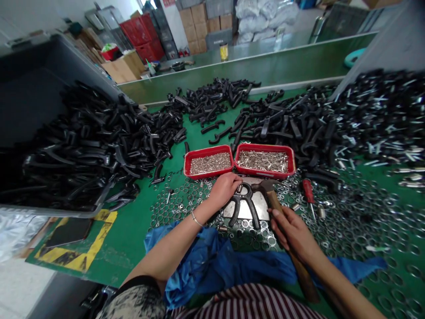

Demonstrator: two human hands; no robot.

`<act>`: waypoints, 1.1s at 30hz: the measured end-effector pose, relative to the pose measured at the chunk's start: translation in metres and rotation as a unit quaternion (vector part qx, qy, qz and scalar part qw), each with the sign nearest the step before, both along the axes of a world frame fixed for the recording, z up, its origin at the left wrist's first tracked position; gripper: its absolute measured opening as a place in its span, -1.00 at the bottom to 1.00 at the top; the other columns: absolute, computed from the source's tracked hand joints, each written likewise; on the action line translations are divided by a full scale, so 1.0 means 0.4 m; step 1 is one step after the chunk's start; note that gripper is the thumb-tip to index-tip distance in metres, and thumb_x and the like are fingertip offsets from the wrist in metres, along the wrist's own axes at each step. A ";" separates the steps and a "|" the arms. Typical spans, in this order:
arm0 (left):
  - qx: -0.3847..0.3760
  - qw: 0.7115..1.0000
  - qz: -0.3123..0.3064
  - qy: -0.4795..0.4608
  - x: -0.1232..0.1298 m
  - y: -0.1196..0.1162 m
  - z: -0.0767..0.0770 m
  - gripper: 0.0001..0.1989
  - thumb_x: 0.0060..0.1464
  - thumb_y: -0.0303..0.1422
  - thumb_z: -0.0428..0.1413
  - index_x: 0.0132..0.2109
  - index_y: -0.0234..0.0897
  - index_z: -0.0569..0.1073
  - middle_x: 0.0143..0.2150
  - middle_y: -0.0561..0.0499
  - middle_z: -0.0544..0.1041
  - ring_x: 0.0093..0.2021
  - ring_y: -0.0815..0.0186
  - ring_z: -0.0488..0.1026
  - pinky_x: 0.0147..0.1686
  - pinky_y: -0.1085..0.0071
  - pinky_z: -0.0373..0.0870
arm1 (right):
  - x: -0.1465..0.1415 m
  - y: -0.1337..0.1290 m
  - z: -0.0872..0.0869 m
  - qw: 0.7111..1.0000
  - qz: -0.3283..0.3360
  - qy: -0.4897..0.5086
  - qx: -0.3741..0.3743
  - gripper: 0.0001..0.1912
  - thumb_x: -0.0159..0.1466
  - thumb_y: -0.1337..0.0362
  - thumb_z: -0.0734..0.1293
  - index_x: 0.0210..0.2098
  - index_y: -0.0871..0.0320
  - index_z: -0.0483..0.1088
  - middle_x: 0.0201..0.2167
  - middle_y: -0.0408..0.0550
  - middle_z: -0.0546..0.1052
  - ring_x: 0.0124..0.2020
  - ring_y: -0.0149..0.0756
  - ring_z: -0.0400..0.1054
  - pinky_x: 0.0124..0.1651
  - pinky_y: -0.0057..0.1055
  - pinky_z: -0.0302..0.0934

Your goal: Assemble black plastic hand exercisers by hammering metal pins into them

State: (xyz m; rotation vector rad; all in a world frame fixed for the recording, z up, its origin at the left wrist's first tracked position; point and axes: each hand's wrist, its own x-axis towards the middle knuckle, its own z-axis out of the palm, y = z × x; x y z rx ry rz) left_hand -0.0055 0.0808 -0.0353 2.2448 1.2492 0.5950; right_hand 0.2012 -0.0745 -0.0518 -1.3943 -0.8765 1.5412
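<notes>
One right hand [295, 228] gripping hammer [273, 202] | left hand [224, 188] pinched at black tool [253, 213], contents hidden

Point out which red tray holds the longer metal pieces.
The red tray on the right, on the screwdriver's side: its pieces are long, slim pins, while the left tray holds much smaller bits.

Stacked brown cartons [198, 26] stand behind the yellow container [224, 52], white sacks [265, 20] behind it to the right. Well to the container's right lies a turquoise round object [354, 58]; red crates [141, 33] and a cardboard box [128, 67] sit to its left.
</notes>
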 end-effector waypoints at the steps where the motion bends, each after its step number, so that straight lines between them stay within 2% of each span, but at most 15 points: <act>1: 0.000 1.000 0.002 0.003 0.001 -0.001 -0.002 -0.88 0.22 -0.42 0.11 -0.19 -0.31 0.55 -0.17 -0.07 0.59 -0.14 0.24 0.50 -0.03 0.29 0.40 | 0.001 0.000 -0.001 1.000 0.004 -0.002 -0.001 -0.68 0.33 -0.05 0.26 -0.19 0.08 0.27 -0.57 -0.28 0.37 -0.78 -0.55 -0.01 -0.77 -0.56 -0.07; 3: 0.008 1.000 0.004 0.014 0.002 -0.004 -0.005 -0.88 0.23 -0.42 0.10 -0.19 -0.32 0.54 -0.18 -0.07 0.59 -0.15 0.24 0.50 -0.05 0.31 0.40 | 0.001 -0.001 -0.001 1.000 0.008 -0.006 -0.005 -0.68 0.34 -0.05 0.26 -0.20 0.08 0.27 -0.61 -0.31 0.34 -0.78 -0.53 -0.01 -0.77 -0.55 -0.07; 6: 0.064 0.996 -0.011 0.061 0.003 -0.012 -0.011 -0.85 0.27 -0.40 0.05 -0.18 -0.33 0.52 -0.20 -0.08 0.56 -0.14 0.23 0.48 -0.06 0.30 0.38 | -0.003 -0.002 0.012 1.000 0.002 -0.011 -0.004 -0.67 0.34 -0.06 0.26 -0.18 0.08 0.26 -0.54 -0.28 0.41 -0.79 -0.54 0.01 -0.78 -0.53 -0.08; 8: 0.129 0.984 -0.042 0.113 0.002 -0.019 -0.018 -0.81 0.31 -0.40 -0.01 -0.16 -0.35 0.49 -0.19 -0.10 0.53 -0.12 0.19 0.44 -0.05 0.26 0.35 | -0.004 0.000 0.033 1.000 0.009 -0.016 0.003 -0.66 0.34 -0.06 0.25 -0.14 0.08 0.26 -0.47 -0.25 0.46 -0.78 -0.55 0.04 -0.76 -0.53 -0.05; 11: 0.199 0.960 -0.094 0.174 0.002 -0.024 -0.030 -0.80 0.32 -0.43 -0.06 -0.13 -0.37 0.47 -0.13 -0.16 0.50 -0.09 0.15 0.39 -0.04 0.22 0.32 | 0.006 0.012 0.070 0.998 0.048 -0.039 0.025 -0.66 0.35 -0.05 0.24 -0.13 0.09 0.27 -0.44 -0.20 0.49 -0.71 -0.51 0.18 -0.67 -0.51 0.10; 14: 0.191 0.961 -0.102 0.169 -0.001 -0.023 -0.038 -0.80 0.33 -0.42 -0.06 -0.12 -0.38 0.45 -0.12 -0.15 0.49 -0.09 0.16 0.38 -0.04 0.23 0.33 | 0.033 0.039 0.099 0.988 0.086 -0.119 0.046 -0.64 0.36 -0.06 0.21 -0.08 0.09 0.28 -0.38 -0.13 0.52 -0.65 -0.44 0.26 -0.63 -0.47 0.15; 17: 0.157 0.980 -0.058 0.107 -0.013 -0.039 -0.032 -0.77 0.33 -0.32 -0.02 -0.01 -0.36 0.42 -0.04 -0.15 0.49 -0.01 0.16 0.38 0.03 0.21 0.33 | 0.062 0.067 0.134 0.954 0.136 -0.257 0.072 -0.64 0.38 -0.05 0.16 -0.11 0.10 0.34 -0.43 -0.12 0.51 -0.63 -0.39 0.26 -0.62 -0.45 0.11; 20: 0.152 0.986 -0.021 0.063 -0.033 -0.085 -0.017 -0.71 0.33 -0.24 -0.02 0.06 -0.32 0.39 0.04 -0.16 0.47 0.08 0.14 0.35 0.10 0.14 0.29 | 0.066 0.087 0.184 0.908 0.159 -0.361 0.140 -0.61 0.41 -0.03 0.11 -0.06 0.09 0.37 -0.45 -0.10 0.51 -0.49 -0.28 0.37 -0.49 -0.41 0.18; 23: 0.162 0.981 -0.066 0.089 -0.051 -0.140 -0.007 -0.72 0.36 -0.29 -0.10 0.01 -0.30 0.44 -0.02 -0.14 0.50 0.03 0.14 0.38 0.10 0.12 0.28 | 0.048 0.110 0.214 0.860 0.155 -0.442 0.202 -0.59 0.44 0.02 0.06 0.10 0.07 0.30 -0.32 -0.03 0.55 -0.34 -0.20 0.45 -0.33 -0.36 0.23; 25: 0.171 0.975 -0.092 0.111 -0.056 -0.164 -0.009 -0.70 0.37 -0.31 -0.12 0.00 -0.32 0.45 -0.03 -0.14 0.51 0.02 0.13 0.38 0.09 0.13 0.28 | 0.036 0.134 0.210 0.815 0.191 -0.508 0.201 -0.63 0.44 0.06 0.06 0.02 0.11 0.33 -0.29 0.02 0.55 -0.32 -0.15 0.46 -0.30 -0.31 0.22; 27: 0.177 0.972 -0.092 0.123 -0.055 -0.172 -0.016 -0.69 0.37 -0.33 -0.13 0.01 -0.35 0.46 -0.04 -0.16 0.51 0.02 0.12 0.38 0.08 0.14 0.28 | 0.031 0.160 0.197 0.781 0.248 -0.545 0.177 -0.66 0.43 0.07 0.07 -0.15 0.12 0.37 -0.36 0.03 0.55 -0.36 -0.13 0.46 -0.31 -0.30 0.20; 29: 0.181 0.971 -0.090 0.131 -0.051 -0.170 -0.023 -0.69 0.37 -0.34 -0.13 0.00 -0.36 0.46 -0.05 -0.17 0.51 0.03 0.12 0.37 0.08 0.14 0.28 | 0.032 0.181 0.186 0.781 0.268 -0.535 0.179 -0.64 0.45 0.06 0.05 -0.22 0.11 0.35 -0.40 -0.01 0.54 -0.38 -0.17 0.45 -0.32 -0.32 0.20; 31: 0.182 0.969 -0.094 0.136 -0.048 -0.165 -0.022 -0.69 0.37 -0.36 -0.14 0.00 -0.36 0.46 -0.04 -0.18 0.51 0.04 0.11 0.37 0.07 0.14 0.28 | 0.033 0.194 0.182 0.787 0.251 -0.525 0.206 -0.62 0.45 0.04 0.03 -0.18 0.11 0.35 -0.37 -0.01 0.55 -0.37 -0.19 0.45 -0.32 -0.34 0.19; 33: 0.179 0.969 -0.097 0.136 -0.047 -0.163 -0.013 -0.70 0.37 -0.37 -0.14 -0.01 -0.34 0.46 -0.06 -0.17 0.51 0.03 0.12 0.38 0.06 0.13 0.28 | 0.033 0.201 0.184 0.769 0.236 -0.557 0.206 -0.63 0.45 0.05 0.04 -0.17 0.12 0.35 -0.39 0.01 0.54 -0.39 -0.17 0.44 -0.36 -0.33 0.17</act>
